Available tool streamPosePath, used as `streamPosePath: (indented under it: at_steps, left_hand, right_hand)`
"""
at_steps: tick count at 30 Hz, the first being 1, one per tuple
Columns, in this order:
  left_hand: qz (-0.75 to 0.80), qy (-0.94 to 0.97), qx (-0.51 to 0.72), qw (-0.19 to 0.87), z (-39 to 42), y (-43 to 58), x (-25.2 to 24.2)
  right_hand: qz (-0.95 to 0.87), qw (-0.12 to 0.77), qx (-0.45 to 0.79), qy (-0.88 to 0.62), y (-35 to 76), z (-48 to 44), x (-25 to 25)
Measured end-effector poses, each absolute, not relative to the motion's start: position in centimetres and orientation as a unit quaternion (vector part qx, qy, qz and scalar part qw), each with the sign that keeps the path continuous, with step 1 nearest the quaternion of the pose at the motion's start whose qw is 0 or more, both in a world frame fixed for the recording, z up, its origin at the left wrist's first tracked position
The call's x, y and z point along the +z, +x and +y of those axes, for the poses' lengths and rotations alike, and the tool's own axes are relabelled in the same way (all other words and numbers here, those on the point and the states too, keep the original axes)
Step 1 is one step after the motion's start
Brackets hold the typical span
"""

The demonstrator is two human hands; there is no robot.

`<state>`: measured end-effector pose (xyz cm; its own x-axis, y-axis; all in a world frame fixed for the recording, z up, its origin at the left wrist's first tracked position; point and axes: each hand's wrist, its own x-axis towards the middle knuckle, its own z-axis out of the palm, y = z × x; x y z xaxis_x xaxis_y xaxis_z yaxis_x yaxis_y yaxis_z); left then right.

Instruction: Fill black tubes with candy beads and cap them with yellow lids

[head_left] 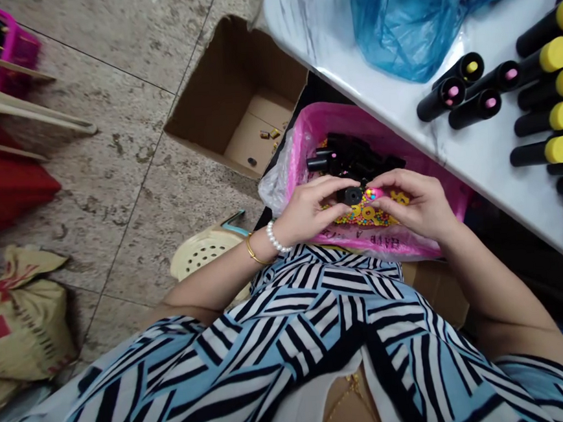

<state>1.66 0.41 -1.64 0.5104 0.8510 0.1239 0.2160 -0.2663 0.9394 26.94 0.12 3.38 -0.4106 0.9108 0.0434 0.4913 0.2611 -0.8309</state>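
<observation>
My left hand [317, 205] is closed on a black tube [353, 195], whose round end with a small central hole faces up toward me. Just right of it, my right hand [415, 202] pinches a small pink piece [373, 194] with coloured beads showing at its end. The two pieces are close together; whether they touch I cannot tell. Both hands are over a pink basket [322, 113] on my lap. Inside it lie several black tubes [355, 156], small multicoloured beads [374, 217] and yellow ring-shaped parts [400, 196].
On the white marbled table [310, 26] at right lie black tubes with yellow caps [559, 150], several uncapped black tubes [473, 110] and a blue plastic bag [403, 19]. A cardboard box [206, 126] with small metallic pieces stands on the floor. A cream stool [202, 256] is at my left.
</observation>
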Motion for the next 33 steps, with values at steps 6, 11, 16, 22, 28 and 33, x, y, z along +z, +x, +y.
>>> streamPosePath:
  at_steps: [6,11,16,22,28,33]
  left_hand:
    - [0.366,0.447,0.354,0.735,0.9,2.8,-1.9]
    - [0.328,0.201,0.324,0.864,1.4,2.5,-1.4]
    - [0.331,0.080,0.291,0.894,0.8,3.4,-1.8]
    - [0.339,0.007,0.301,0.891,0.1,4.6,-2.5]
    - [0.317,-0.015,0.299,0.900,0.0,4.7,-3.3]
    - [0.306,-0.018,0.291,0.906,0.0,4.8,-3.3]
  right_hand:
    - [-0.664,0.301,0.493,-0.474,26.9,0.2,3.8]
    - [-0.651,0.303,0.490,-0.494,26.5,-0.1,3.4]
    - [-0.769,0.252,0.354,-0.469,25.3,0.0,4.0]
    - [-0.875,0.180,0.141,-0.426,24.4,-0.2,4.4]
    - [-0.903,0.129,0.077,-0.403,23.8,-0.3,4.8]
    - [-0.895,0.172,0.126,-0.391,24.1,-0.2,5.3]
